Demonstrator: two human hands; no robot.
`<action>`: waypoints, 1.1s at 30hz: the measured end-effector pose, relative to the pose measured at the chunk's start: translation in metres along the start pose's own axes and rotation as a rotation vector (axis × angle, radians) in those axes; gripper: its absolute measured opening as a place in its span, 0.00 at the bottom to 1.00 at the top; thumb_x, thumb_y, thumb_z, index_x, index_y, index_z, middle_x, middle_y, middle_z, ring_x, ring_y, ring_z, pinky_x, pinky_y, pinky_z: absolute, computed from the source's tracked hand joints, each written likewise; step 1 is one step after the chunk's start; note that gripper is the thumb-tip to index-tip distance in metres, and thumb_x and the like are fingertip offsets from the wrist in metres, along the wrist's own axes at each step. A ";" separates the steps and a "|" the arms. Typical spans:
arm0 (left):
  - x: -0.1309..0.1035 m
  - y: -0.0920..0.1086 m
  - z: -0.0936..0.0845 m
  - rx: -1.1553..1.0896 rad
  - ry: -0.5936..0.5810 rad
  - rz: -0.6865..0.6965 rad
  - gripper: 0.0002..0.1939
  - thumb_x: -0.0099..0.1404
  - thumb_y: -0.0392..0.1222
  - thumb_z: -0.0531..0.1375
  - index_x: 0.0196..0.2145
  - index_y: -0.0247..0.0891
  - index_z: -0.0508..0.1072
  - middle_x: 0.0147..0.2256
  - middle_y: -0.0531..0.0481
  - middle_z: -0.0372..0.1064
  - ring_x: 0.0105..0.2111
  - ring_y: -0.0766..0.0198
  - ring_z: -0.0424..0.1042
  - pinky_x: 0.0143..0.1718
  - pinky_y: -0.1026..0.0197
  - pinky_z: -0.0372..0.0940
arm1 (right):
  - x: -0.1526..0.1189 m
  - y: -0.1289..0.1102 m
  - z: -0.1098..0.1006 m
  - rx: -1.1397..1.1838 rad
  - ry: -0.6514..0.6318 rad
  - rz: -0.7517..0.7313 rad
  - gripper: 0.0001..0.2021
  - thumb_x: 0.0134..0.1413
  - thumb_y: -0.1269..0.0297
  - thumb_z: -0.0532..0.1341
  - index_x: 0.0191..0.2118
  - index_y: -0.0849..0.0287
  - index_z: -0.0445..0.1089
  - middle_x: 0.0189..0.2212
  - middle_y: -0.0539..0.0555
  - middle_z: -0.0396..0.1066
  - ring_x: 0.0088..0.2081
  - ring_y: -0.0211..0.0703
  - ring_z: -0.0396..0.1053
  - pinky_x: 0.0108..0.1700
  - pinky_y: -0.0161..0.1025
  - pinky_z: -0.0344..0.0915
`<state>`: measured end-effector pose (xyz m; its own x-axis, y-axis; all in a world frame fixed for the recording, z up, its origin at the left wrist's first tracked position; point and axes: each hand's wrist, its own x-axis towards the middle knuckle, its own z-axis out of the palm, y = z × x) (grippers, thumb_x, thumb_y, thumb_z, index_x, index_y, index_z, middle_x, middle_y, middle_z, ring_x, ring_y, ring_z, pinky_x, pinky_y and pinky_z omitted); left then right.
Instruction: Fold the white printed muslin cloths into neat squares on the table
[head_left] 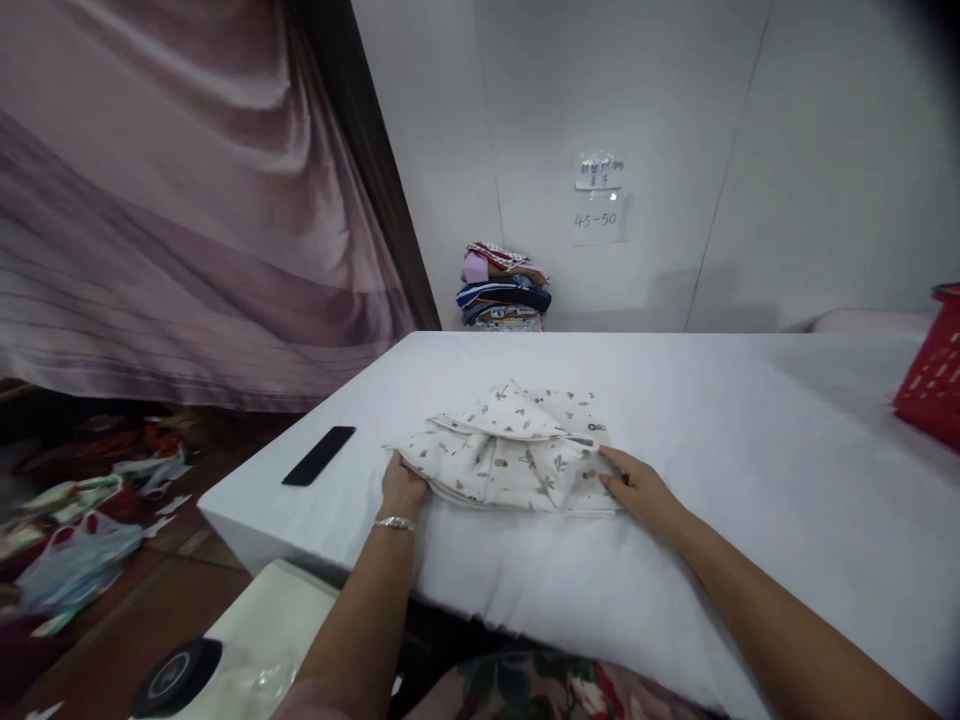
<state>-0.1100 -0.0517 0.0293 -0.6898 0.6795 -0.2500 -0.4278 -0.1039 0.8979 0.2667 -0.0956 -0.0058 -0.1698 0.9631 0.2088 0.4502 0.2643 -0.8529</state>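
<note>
Stretching across the middle of the frame, a pale printed cloth (525,465) lies on the white desk (712,420), its layers bunched and a peaked fold standing up along the top, and there's a hand at each end! The left hand (403,485) has its fingers curled in at the left corner, closed on the fabric, fingertips partly hidden by it. Over on the right, the right hand (632,482) meets the side edge, thumb and forefinger a little apart with fabric between them; whether they're pinching, I can't tell.

And what a soft customer this looks: light, limp, quick to crease, hardly fragile, probably with enough texture not to slide away. Loose layers look like the tricky part, since a shallow pinch could catch only the top one. Best hold, I'd say, is at the outer corners, thumb above, fingers beneath, taking the whole stack. Left of the cloth, well apart, sits a flat black slab (319,456).
</note>
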 end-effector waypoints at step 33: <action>0.000 -0.041 -0.004 0.216 -0.262 0.231 0.11 0.51 0.42 0.63 0.32 0.35 0.73 0.33 0.48 0.74 0.39 0.61 0.71 0.40 0.61 0.65 | 0.004 -0.076 0.053 -0.386 -0.127 0.035 0.19 0.48 0.48 0.61 0.40 0.56 0.72 0.35 0.57 0.73 0.37 0.51 0.68 0.37 0.42 0.61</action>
<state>-0.0946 -0.0508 -0.0092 -0.5694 0.8210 0.0427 -0.1276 -0.1396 0.9819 0.1852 -0.1146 0.0340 -0.2447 0.9642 0.1019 0.7496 0.2548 -0.6109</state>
